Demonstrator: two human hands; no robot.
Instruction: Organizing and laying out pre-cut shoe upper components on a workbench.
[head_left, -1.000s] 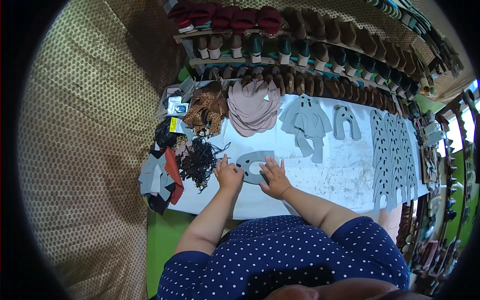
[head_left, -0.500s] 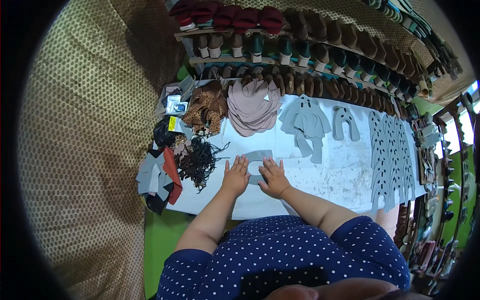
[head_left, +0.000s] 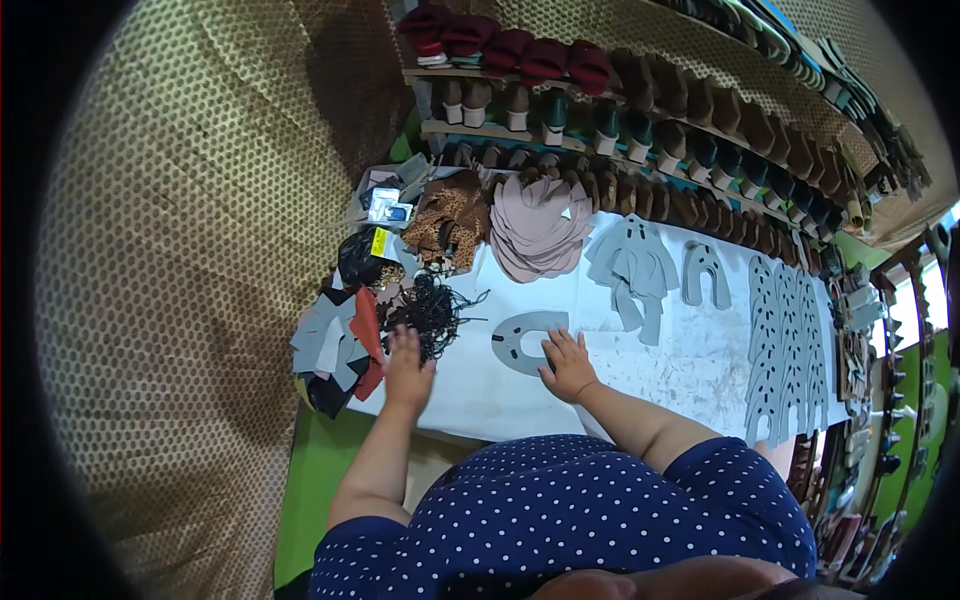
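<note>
A grey U-shaped cut piece [head_left: 512, 342], like a shoe upper, lies flat on the white tabletop with small dark slots or marks showing. My right hand [head_left: 568, 370] rests with its fingers spread at the right end of this piece. My left hand [head_left: 408, 372] is open, held at the lower edge of a tangle of thin black strips [head_left: 432, 312]. Whether its fingertips touch the strips I cannot tell. Beside that hand, on its left, is a heap of grey, red and black scraps [head_left: 330, 335].
Farther back lie leopard-print pieces [head_left: 445, 222], a fanned pink stack [head_left: 540, 230], a grey stack [head_left: 632, 265], another U-shaped piece [head_left: 707, 275] and long rows of marked grey pieces [head_left: 785, 340]. Shelves of shoes [head_left: 605, 130] rise behind the table [head_left: 690, 350]. A patterned curtain [head_left: 190, 300] hangs at left.
My left hand has left the grey piece and moved left to the black strips. The piece now shows its closed end and slots. My right hand stays by it; the view has shifted slightly.
</note>
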